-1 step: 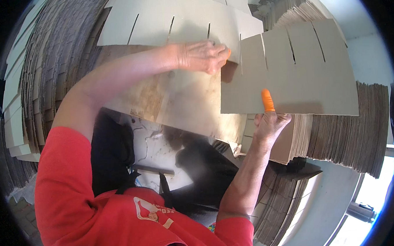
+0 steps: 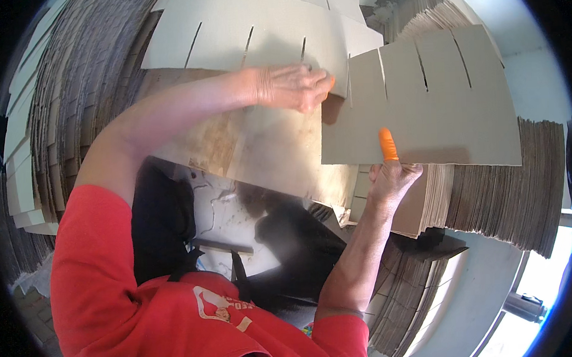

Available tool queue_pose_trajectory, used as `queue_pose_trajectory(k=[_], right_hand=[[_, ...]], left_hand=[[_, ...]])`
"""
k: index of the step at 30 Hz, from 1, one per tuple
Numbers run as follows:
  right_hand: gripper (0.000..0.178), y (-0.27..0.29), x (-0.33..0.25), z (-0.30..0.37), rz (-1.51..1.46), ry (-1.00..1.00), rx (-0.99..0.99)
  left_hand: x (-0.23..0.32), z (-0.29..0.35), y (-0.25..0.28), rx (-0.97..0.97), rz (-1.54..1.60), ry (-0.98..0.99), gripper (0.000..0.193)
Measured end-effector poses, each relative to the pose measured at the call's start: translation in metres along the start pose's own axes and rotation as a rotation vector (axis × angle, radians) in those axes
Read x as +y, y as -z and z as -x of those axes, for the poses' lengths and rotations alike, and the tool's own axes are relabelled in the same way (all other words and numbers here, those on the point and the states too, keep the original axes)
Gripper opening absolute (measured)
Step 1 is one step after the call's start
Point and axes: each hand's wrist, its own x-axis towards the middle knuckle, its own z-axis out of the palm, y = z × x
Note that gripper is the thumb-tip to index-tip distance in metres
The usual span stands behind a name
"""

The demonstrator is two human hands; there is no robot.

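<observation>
My right hand (image 2: 393, 177) grips a grey slotted cardboard sheet (image 2: 449, 117) by its near edge. An orange rubber cover sits on the thumb, which lies on top; the other fingers are mostly hidden beneath. Another slotted cardboard sheet (image 2: 222, 41) lies to the left and farther away, and my left hand (image 2: 291, 87) is closed at its near right corner, pinching it. Orange shows at that hand's fingertips too. The right sheet's left edge meets the left sheet's right end, close to my left hand. Narrow slits run inward from the far edge of the right sheet.
Under the sheets is a worn wooden board (image 2: 259, 141). Tall stacks of cardboard (image 2: 96, 78) rise on the left. More stacked cardboard (image 2: 504, 194) stands at the right, with another stack (image 2: 409, 294) lower down and one (image 2: 413, 16) at the far right.
</observation>
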Motion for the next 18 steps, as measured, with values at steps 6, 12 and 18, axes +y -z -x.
queue_pose_trajectory(k=[6, 12, 18], right_hand=[[0.014, -0.012, -0.007, 0.002, 0.028, -0.129, 0.088], [0.017, -0.011, 0.028, -0.001, 0.186, -0.126, 0.084], [0.027, -0.046, -0.019, 0.010, 0.113, -0.328, 0.054]], left_hand=[[0.055, -0.013, 0.044, 0.068, 0.026, -0.113, 0.017], [0.072, -0.022, 0.053, 0.151, 0.566, 0.408, 0.032], [-0.068, -0.008, -0.020, 0.105, 0.003, 0.903, 0.038]])
